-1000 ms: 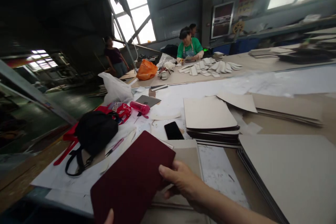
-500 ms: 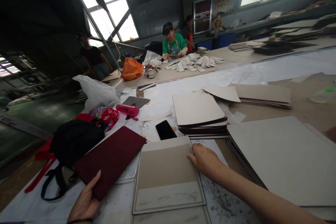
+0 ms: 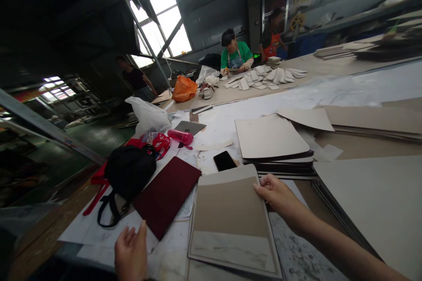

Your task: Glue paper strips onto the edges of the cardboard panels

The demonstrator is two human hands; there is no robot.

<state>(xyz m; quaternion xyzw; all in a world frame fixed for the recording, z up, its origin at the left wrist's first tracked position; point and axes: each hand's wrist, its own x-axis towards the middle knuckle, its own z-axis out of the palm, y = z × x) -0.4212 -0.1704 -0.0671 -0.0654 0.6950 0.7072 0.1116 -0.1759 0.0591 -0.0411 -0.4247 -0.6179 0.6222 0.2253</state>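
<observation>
My right hand (image 3: 273, 191) pinches the right edge of a flat rectangular panel (image 3: 231, 210), thumb on its face. The panel is beige in the middle, with paler bands at top and bottom and a stitched-looking border; its near right edge is lifted a little off a similar piece. To its left, a dark maroon flat panel (image 3: 168, 195) lies slantwise on the table. My left hand (image 3: 132, 248) is just below the maroon panel's near corner, its fingers stretched out and holding nothing.
Beyond the panel lie a black phone (image 3: 224, 161) and a stack of pale sheets (image 3: 272, 136). More large sheets (image 3: 372, 197) are at right. A black bag (image 3: 130, 171) and pink bottle (image 3: 180, 136) are at left. A person in green (image 3: 235, 55) sits across the table.
My left hand has let go of the maroon panel, which now lies on the table. My right hand has lifted the beige panel's edge slightly. The view has turned left.
</observation>
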